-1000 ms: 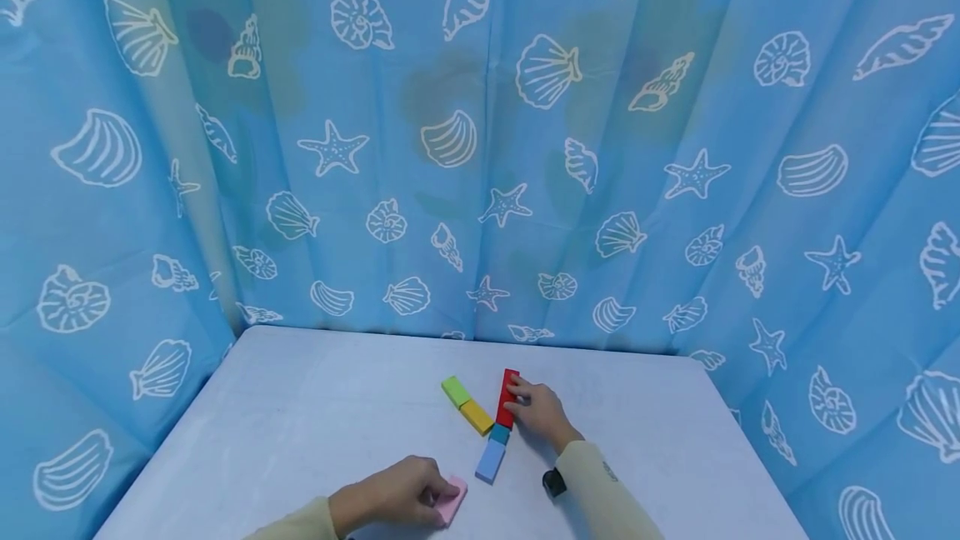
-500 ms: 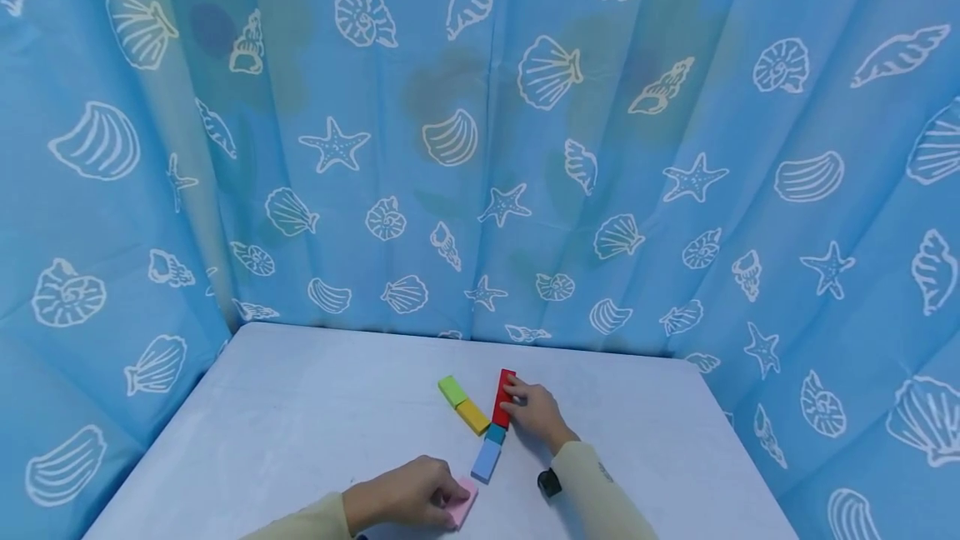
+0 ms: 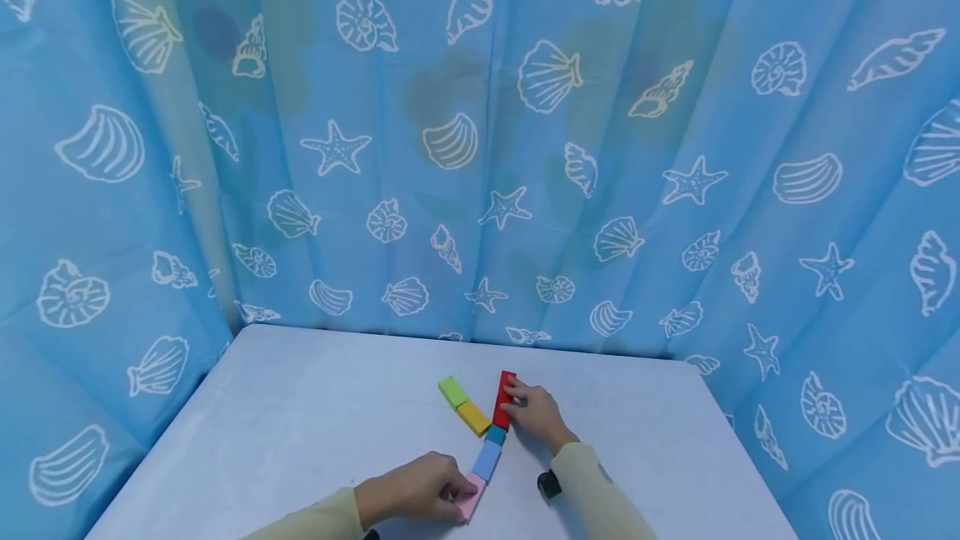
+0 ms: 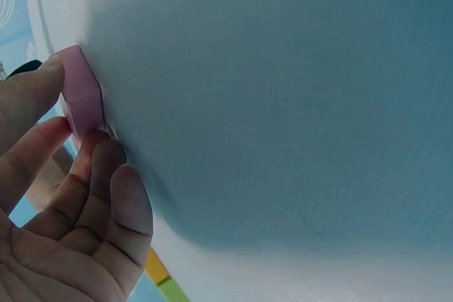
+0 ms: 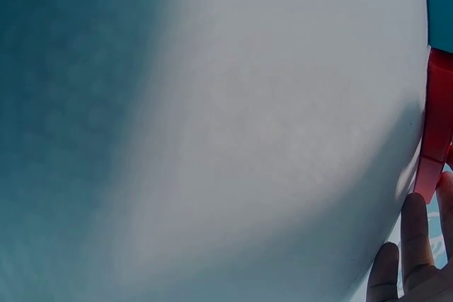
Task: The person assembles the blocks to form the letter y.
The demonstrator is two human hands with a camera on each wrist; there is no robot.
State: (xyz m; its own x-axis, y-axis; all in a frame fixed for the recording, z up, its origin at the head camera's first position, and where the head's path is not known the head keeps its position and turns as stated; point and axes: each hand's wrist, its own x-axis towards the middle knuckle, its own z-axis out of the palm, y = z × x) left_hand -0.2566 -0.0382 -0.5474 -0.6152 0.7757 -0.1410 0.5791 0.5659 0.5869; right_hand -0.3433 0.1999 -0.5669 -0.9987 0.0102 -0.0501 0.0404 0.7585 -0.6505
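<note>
My left hand (image 3: 427,486) pinches a pink block (image 3: 472,500) between thumb and fingers, with its far end right at the light blue block (image 3: 487,461). In the left wrist view the thumb lies on one side of that pink block (image 4: 82,93), the other fingers curled below it. My right hand (image 3: 538,413) holds a long red block (image 3: 501,398) by its right side and far end. Between the red and light blue blocks lies a small teal block (image 3: 497,434). Red, teal, light blue and pink form one slanting row on the table.
A yellow block (image 3: 472,417) and a green block (image 3: 452,391) lie end to end, slanting up left from near the teal one. The white table (image 3: 337,407) is backed by a blue shell-print curtain (image 3: 480,148). A black device (image 3: 549,485) sits at the right wrist.
My left hand has slid the pink block right and away from me, from apart to the near end of the light blue block. The right hand has stayed on the red block.
</note>
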